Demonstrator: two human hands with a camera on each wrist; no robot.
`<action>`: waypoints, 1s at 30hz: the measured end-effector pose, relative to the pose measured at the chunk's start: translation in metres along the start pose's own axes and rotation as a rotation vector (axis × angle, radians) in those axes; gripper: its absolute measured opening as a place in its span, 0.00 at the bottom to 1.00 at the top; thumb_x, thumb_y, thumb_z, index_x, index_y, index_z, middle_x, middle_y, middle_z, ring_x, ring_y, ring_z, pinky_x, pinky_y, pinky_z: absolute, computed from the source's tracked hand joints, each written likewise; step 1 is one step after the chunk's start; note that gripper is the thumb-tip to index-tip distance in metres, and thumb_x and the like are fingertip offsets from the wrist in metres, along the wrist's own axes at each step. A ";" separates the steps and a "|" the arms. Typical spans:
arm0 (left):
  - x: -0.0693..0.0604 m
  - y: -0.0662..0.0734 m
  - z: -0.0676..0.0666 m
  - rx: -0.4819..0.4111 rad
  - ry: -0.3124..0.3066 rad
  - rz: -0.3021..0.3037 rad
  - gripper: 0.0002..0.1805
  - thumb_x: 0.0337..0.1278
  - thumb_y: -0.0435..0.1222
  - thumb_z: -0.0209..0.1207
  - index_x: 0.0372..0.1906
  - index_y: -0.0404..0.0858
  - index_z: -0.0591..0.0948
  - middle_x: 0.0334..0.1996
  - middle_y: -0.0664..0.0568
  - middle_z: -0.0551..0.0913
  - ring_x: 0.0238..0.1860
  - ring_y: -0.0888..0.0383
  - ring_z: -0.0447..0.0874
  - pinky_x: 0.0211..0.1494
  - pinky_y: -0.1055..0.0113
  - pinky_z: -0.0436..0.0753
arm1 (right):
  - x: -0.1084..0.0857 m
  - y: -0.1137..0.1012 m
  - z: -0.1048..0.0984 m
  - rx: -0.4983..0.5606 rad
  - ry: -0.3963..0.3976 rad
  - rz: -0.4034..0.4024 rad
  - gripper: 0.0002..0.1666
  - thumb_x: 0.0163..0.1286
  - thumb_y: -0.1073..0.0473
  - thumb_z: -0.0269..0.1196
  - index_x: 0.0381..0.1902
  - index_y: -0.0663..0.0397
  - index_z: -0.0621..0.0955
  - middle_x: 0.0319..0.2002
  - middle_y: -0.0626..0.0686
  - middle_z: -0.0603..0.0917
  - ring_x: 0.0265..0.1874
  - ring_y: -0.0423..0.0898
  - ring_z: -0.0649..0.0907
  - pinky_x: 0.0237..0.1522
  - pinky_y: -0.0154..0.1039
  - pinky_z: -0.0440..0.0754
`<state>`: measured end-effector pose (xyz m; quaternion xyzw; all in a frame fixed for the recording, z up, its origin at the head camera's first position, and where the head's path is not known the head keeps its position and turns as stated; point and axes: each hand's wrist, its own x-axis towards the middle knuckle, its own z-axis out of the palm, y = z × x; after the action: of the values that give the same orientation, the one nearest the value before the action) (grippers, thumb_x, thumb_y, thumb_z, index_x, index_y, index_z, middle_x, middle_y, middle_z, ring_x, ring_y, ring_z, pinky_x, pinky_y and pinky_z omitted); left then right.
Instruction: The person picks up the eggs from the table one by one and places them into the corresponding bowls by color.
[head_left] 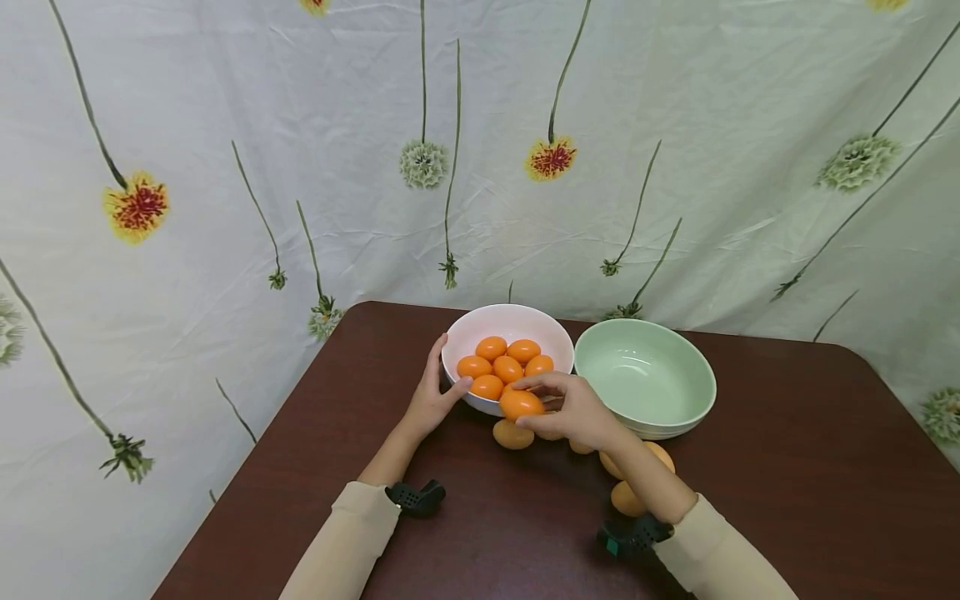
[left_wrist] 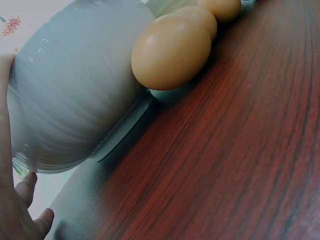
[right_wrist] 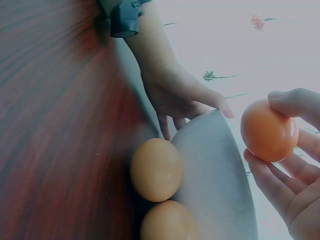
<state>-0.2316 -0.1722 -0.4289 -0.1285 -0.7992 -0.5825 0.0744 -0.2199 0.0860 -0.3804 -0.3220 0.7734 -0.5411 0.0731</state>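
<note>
An orange egg (head_left: 521, 405) is pinched between the thumb and fingers of my right hand (head_left: 581, 410), over the near rim of a pink bowl (head_left: 510, 320). Several orange eggs (head_left: 508, 369) lie inside that bowl. My left hand (head_left: 433, 402) grips the bowl's left side, thumb at the rim and fingers along the outer wall. In the left wrist view the bowl's outside (left_wrist: 80, 85) looks pale and ribbed. Brown eggs (right_wrist: 156, 170) lie on the table against the bowl in the right wrist view. Part of the bowl's near rim is hidden behind the right hand and its egg.
A light green bowl (head_left: 645, 375) stands just right of the pink one, with nothing in it. More eggs (head_left: 627, 499) lie on the dark wooden table (head_left: 480, 533) under and beside the right forearm. A flowered cloth (head_left: 360, 167) hangs behind the table.
</note>
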 end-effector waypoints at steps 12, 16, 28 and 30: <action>0.000 0.000 0.000 -0.004 -0.003 -0.005 0.46 0.63 0.35 0.57 0.77 0.32 0.43 0.76 0.36 0.45 0.75 0.41 0.46 0.74 0.47 0.48 | 0.012 -0.003 -0.005 0.013 0.045 0.029 0.23 0.58 0.62 0.72 0.51 0.62 0.82 0.50 0.58 0.82 0.50 0.56 0.80 0.51 0.51 0.80; 0.001 -0.001 -0.001 -0.009 -0.006 -0.015 0.45 0.63 0.34 0.57 0.77 0.33 0.43 0.76 0.37 0.45 0.75 0.42 0.45 0.74 0.47 0.48 | 0.018 0.001 -0.006 -0.004 0.071 0.056 0.23 0.58 0.62 0.73 0.51 0.62 0.83 0.51 0.58 0.82 0.50 0.55 0.81 0.52 0.51 0.80; 0.000 0.002 0.000 -0.008 -0.002 -0.015 0.45 0.62 0.35 0.57 0.77 0.33 0.43 0.76 0.37 0.45 0.75 0.41 0.46 0.74 0.47 0.48 | 0.036 0.010 -0.009 -0.049 0.081 0.038 0.23 0.58 0.62 0.72 0.51 0.64 0.82 0.52 0.58 0.82 0.51 0.58 0.79 0.55 0.53 0.76; 0.000 0.002 0.000 -0.009 -0.002 -0.017 0.45 0.62 0.34 0.56 0.77 0.33 0.43 0.76 0.36 0.45 0.75 0.41 0.46 0.74 0.46 0.48 | 0.038 0.011 -0.009 -0.060 0.082 0.051 0.23 0.59 0.61 0.71 0.51 0.63 0.82 0.53 0.58 0.81 0.50 0.58 0.79 0.55 0.53 0.77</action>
<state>-0.2310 -0.1721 -0.4273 -0.1228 -0.7976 -0.5866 0.0682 -0.2587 0.0733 -0.3779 -0.2818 0.7995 -0.5285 0.0457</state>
